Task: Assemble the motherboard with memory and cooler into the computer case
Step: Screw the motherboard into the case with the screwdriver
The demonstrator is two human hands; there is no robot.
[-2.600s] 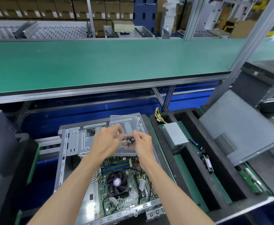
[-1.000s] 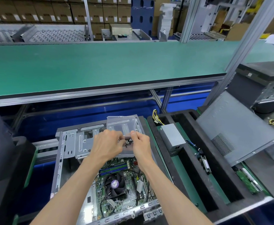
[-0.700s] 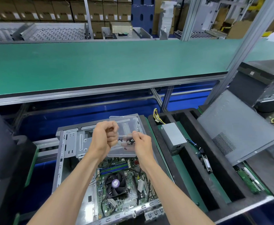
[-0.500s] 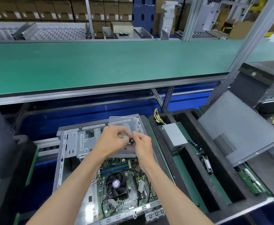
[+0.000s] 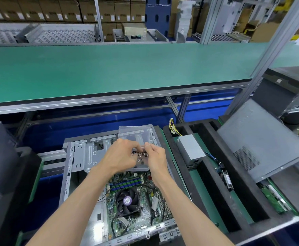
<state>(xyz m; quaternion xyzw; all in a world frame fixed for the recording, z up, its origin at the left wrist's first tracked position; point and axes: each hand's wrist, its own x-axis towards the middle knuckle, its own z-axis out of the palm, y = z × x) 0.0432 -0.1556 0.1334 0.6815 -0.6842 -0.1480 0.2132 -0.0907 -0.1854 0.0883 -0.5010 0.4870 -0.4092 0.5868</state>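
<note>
Both hands over the far end of the case [image 5: 77, 157], working in a clear box [image 5: 136, 137] of screws [image 5: 141, 155]. The box sits on the drive cage, lid hinged up at its far edge.

Left hand [image 5: 120, 157]: fingers curled down into the tray from the left; can't tell whether they have a screw or just steady the box. Right hand [image 5: 155, 157]: thumb and forefinger pinched at the screw pile from the right, looks like it's picking one, but the grip itself is too small to confirm.

Board [image 5: 138, 206] already lies flat in the case, toward the near end, long axis near-to-far. Fan [image 5: 127, 201] faces up mid-board; RAM [image 5: 125, 183] runs left-right just beyond it, between fan and box.

Key relation: the board lies just nearside of and below both hands, so a picked screw travels back toward the person and down. Right hand looks better placed for the right-edge holes.

My read: board seated, fastening next.
</note>
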